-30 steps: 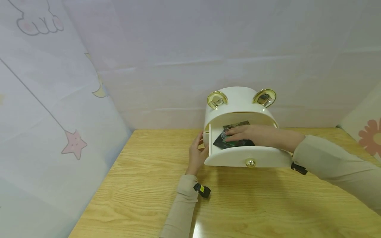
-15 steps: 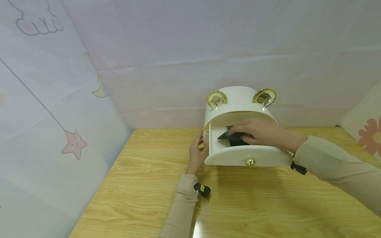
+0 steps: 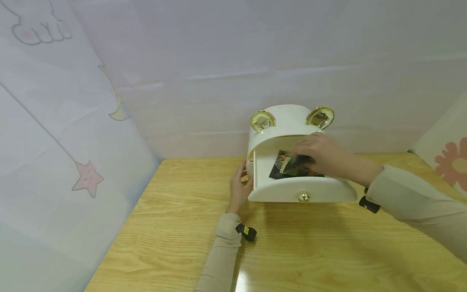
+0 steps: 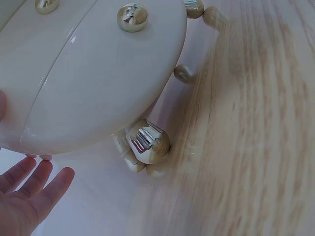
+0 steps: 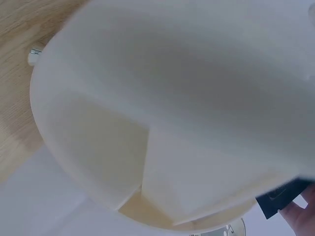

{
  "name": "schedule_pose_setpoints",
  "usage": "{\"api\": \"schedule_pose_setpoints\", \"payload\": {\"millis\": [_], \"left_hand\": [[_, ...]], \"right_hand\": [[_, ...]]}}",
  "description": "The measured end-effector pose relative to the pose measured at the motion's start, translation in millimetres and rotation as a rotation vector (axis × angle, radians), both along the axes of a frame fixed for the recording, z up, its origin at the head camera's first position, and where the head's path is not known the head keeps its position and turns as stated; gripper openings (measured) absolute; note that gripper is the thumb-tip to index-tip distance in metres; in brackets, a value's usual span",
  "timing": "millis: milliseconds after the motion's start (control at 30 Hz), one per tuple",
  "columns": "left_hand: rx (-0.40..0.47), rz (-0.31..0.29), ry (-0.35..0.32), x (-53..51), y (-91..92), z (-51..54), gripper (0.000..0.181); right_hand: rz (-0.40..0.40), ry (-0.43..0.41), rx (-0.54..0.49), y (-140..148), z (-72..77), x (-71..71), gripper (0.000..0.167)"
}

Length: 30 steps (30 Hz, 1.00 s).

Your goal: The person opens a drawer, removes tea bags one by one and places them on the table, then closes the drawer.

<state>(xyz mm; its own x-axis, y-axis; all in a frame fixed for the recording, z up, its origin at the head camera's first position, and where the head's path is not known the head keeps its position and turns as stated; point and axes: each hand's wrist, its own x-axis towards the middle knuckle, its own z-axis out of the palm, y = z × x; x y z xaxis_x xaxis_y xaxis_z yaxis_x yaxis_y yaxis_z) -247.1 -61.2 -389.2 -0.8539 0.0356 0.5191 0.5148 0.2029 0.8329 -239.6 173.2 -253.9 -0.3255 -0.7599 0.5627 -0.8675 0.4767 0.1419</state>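
Observation:
A white rounded storage box (image 3: pixel 288 121) with gold-rimmed ears stands near the table's back edge, its upper drawer (image 3: pixel 277 190) pulled out. Dark printed cards (image 3: pixel 285 167) lie inside the drawer. Above them, my right hand (image 3: pixel 322 156) pinches a dark card (image 5: pixel 283 197), whose face is mostly hidden by the fingers in the head view. At the box's left side is my left hand (image 3: pixel 238 187). In the left wrist view its fingers (image 4: pixel 56 189) are spread and fairly straight by the curved edge, with the thumb against the white front.
Below the drawer front, with its gold knob (image 3: pixel 303 197), extends the wooden table (image 3: pixel 175 227). Small gold ball feet (image 4: pixel 147 141) hold up the box. A printed cloth (image 3: pixel 204 81) hangs close behind and at both sides.
My right hand first lay flat over the cards, then curled, and has now risen back and slightly right with a card pinched. The left hand stays by the box. The view shifts slightly.

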Motion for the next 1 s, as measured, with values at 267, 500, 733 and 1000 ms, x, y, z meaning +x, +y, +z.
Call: {"api": "schedule_pose_setpoints", "payload": {"millis": [267, 500, 733, 1000], "left_hand": [[-0.003, 0.000, 0.002, 0.0, -1.7, 0.2, 0.051], [0.007, 0.001, -0.023, -0.5, -3.5, -0.5, 0.052], [0.017, -0.016, -0.013, -1.3, -6.0, -1.6, 0.052], [0.014, -0.005, -0.008, -0.2, -7.5, -1.1, 0.052]], "right_hand": [[0.041, 0.033, -0.058, 5.3, 5.4, 8.6, 0.042], [0.046, 0.021, -0.067, 15.5, 11.5, 20.1, 0.035], [0.119, 0.119, -0.146, 25.3, 10.3, 24.3, 0.050], [0.065, 0.155, -0.223, 46.0, 10.7, 31.7, 0.050]]}}
